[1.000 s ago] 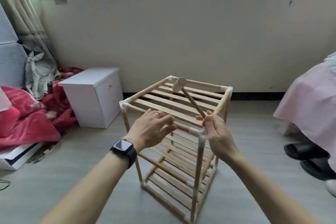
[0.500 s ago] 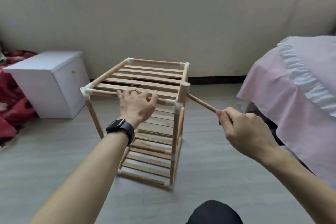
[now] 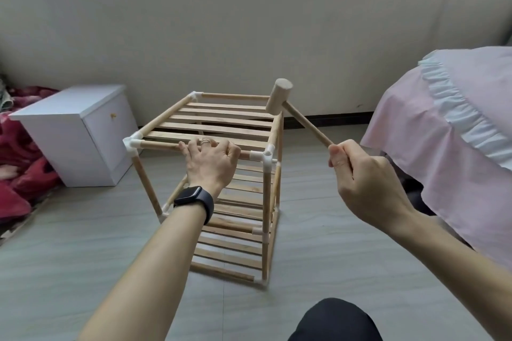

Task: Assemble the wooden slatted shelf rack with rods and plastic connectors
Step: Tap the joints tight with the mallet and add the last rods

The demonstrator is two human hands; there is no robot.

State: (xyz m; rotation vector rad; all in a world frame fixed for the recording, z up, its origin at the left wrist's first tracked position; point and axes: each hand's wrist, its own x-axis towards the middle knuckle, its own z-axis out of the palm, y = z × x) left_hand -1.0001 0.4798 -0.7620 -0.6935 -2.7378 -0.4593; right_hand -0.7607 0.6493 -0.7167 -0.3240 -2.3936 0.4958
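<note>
Cabinet [image 3: 74,130] left of rack [image 3: 221,130], bed [image 3: 457,133] right; floor [image 3: 69,271] gaps between passable.

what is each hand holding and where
The right hand grips the wooden mallet by the end of its handle; the left hand holds the top front rod of the rack.

no readable text, watch face seemingly blank

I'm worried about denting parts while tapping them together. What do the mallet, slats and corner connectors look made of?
Mallet: pale wood, seemingly unvarnished; matte, with faint grain on head and handle.
Slats: light tan wood, perhaps pine or bamboo; matte, streaky grain.
Corner connectors: white plastic, judging by smooth, uniform, moulded sockets around the rods.
</note>
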